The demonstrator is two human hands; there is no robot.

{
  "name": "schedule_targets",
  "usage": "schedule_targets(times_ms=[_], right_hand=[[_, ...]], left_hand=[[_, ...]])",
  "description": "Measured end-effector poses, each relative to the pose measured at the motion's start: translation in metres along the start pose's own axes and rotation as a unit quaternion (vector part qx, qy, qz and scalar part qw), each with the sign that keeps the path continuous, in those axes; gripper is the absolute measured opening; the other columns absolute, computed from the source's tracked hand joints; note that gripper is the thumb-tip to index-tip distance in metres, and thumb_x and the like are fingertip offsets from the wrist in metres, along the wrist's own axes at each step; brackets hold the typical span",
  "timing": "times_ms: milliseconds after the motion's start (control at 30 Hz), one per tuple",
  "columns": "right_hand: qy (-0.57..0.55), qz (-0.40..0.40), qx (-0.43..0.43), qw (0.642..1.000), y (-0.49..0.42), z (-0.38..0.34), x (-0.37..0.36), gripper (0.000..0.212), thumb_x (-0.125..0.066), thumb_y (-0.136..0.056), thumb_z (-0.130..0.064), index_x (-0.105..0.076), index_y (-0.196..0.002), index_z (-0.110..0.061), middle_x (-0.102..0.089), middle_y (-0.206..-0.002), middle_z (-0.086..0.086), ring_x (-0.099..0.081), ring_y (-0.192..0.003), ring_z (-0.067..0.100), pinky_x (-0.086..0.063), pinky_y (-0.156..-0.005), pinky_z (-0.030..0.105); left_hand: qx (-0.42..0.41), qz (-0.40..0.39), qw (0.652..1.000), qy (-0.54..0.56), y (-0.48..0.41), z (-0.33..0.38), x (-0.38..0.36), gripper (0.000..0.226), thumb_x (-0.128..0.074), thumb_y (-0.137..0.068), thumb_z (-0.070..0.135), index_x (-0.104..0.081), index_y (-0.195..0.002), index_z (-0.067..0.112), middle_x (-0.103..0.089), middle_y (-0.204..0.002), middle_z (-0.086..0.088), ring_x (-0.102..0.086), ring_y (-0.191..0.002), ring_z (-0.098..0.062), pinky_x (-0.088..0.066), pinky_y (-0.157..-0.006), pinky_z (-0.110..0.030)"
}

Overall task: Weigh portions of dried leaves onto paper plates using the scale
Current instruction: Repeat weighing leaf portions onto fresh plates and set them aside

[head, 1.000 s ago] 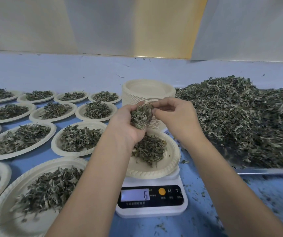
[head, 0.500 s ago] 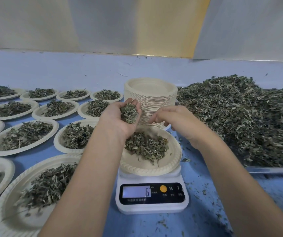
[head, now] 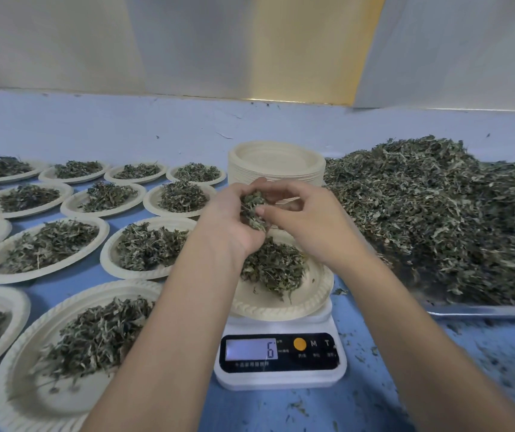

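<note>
Many leaf-filled plates (head: 102, 236), plate (head: 281, 310) on scale (head: 281, 380) holding leaves (head: 274, 266), left fingers (head: 243, 189) cupping a clump (head: 251, 210), right fingers (head: 293, 193) pinching it

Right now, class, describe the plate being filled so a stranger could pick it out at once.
Start at the big heap of dried leaves on the right; just left of it stands a white scale. The plate sits on that scale, under the left hand and right hand. Every other filled plate lies on the blue table.
</note>
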State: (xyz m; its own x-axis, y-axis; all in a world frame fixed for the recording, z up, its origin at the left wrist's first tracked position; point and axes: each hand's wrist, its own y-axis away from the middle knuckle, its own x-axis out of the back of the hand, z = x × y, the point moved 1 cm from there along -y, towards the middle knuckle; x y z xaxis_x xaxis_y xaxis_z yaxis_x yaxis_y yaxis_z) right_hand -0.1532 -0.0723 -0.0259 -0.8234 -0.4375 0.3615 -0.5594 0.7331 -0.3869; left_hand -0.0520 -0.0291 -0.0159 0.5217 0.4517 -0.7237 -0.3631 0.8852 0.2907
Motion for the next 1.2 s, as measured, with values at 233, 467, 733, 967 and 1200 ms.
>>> schedule_targets(times_ms=[233,467,733,967,1200], right_hand=[[0.024,0.063,0.015,0.998,-0.001,0.004,-0.002,0.018,-0.075,-0.079,-0.016,-0.073,-0.088,-0.032,-0.069,-0.074,-0.012,-0.062,-0.069,0.002,-0.051,-0.071,0.019],[-0.021,0.094,0.004,0.995,-0.005,0.005,-0.001,0.022,-0.073,-0.081,-0.011,-0.073,-0.100,-0.020,-0.070,-0.083,-0.008,-0.068,-0.084,0.009,-0.056,-0.084,0.032],[-0.056,0.131,0.014,0.990,-0.004,0.001,0.006,0.020,-0.072,-0.082,-0.012,-0.068,-0.085,-0.031,-0.067,-0.077,-0.010,-0.064,-0.078,0.011,-0.055,-0.086,0.034],[0.080,-0.036,-0.065,0.994,0.003,-0.001,0.011,0.022,-0.066,-0.082,-0.039,-0.076,-0.079,-0.020,-0.073,-0.085,0.000,-0.062,-0.071,0.009,-0.048,-0.073,0.035],[0.067,0.006,-0.063,0.996,0.001,0.003,0.010,0.018,-0.064,-0.085,-0.032,-0.075,-0.078,-0.020,-0.071,-0.084,0.005,-0.052,-0.064,0.007,-0.045,-0.068,0.031]], left_hand=[[0.014,-0.013,0.999,0.037,0.003,-0.001,-0.002,0.021,-0.043,-0.095,0.005,-0.061,-0.086,0.003,-0.060,-0.089,-0.013,-0.059,-0.083,-0.027,-0.051,-0.065,-0.027],[0.014,0.026,0.998,0.057,0.003,-0.001,-0.001,0.024,-0.044,-0.094,0.007,-0.052,-0.072,0.005,-0.056,-0.075,-0.011,-0.054,-0.066,-0.020,-0.049,-0.069,-0.029],[0.010,0.024,0.991,0.131,0.002,0.009,0.008,0.024,-0.043,-0.098,0.008,-0.059,-0.083,-0.001,-0.062,-0.082,-0.014,-0.063,-0.081,-0.022,-0.051,-0.090,-0.028],[-0.016,0.038,0.991,0.130,0.003,0.019,0.013,0.027,-0.041,-0.099,0.011,-0.058,-0.080,0.002,-0.063,-0.080,-0.010,-0.062,-0.088,-0.019,-0.051,-0.088,-0.027],[-0.006,0.032,0.992,0.123,0.002,0.013,0.012,0.026,-0.043,-0.098,0.008,-0.059,-0.080,0.001,-0.061,-0.081,-0.009,-0.061,-0.090,-0.020,-0.051,-0.093,-0.027]])
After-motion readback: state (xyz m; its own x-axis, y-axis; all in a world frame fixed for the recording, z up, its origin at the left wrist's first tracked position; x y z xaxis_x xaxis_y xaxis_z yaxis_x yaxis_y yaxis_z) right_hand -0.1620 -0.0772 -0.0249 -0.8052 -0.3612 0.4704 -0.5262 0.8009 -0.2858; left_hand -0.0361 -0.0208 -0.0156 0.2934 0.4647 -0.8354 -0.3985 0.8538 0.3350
